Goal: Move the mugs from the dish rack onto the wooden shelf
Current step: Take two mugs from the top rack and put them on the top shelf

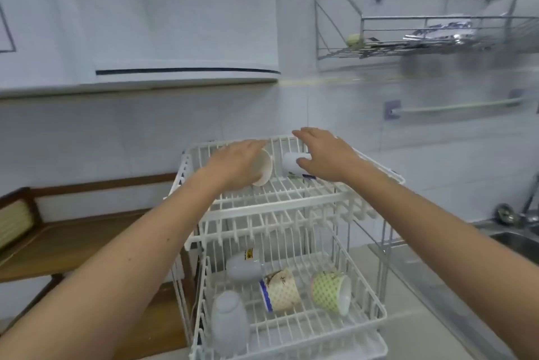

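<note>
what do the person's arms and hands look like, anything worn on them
Both forearms are bare up to the frame edge, with no sleeves showing. The left hand and right hand wear no gloves, and no rings, watch or bracelet can be seen on them.

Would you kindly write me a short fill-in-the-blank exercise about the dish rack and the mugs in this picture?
1. Both hands reach to the ____ tier of the white dish rack.
2. The left hand is on a cream mug lying on its ____.
3. The green patterned mug lies on the ____ tier.
4. The wooden shelf is to the rack's ____.

Missing words: upper; side; lower; left
</note>
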`<state>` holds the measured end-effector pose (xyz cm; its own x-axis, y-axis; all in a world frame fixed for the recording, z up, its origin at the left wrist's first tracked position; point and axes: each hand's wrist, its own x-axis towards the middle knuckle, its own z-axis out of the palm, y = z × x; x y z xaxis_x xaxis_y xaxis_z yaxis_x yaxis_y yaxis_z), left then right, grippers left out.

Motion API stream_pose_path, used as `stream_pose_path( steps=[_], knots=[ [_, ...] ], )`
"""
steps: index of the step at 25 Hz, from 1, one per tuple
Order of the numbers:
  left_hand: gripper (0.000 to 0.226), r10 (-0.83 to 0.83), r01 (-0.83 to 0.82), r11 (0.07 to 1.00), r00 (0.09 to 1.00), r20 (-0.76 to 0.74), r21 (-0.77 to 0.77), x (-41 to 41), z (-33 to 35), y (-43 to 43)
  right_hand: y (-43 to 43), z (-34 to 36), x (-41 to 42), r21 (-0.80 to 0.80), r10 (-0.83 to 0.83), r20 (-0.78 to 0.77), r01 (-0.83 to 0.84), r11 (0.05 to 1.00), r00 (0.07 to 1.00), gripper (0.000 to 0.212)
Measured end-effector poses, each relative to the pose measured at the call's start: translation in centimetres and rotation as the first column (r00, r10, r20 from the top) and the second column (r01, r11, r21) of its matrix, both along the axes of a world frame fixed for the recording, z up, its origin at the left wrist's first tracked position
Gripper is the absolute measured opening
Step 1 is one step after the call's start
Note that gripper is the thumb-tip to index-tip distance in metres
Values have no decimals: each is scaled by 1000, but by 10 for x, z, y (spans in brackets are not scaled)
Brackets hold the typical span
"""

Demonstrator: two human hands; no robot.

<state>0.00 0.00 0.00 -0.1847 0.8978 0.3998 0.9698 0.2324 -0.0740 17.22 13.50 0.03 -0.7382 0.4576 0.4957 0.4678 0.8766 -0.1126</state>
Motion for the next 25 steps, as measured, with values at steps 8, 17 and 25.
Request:
stream_pose_path(
  steps=[8, 17, 25],
  knots=[
    [120, 87, -234, 917, 908, -411, -324, -24, -2, 48, 69, 4, -46, 102, -173, 577, 140, 985, 798, 94],
    [99, 165, -211, 969, 942, -292, -133, -28, -5, 46, 82, 4, -48, -35, -111, 395, 136, 990, 912, 67],
    [86, 41, -198, 957, 815, 579, 211, -29, 44, -48, 18, 68, -21, -279, 180, -19, -178, 944, 983, 66]
  ],
)
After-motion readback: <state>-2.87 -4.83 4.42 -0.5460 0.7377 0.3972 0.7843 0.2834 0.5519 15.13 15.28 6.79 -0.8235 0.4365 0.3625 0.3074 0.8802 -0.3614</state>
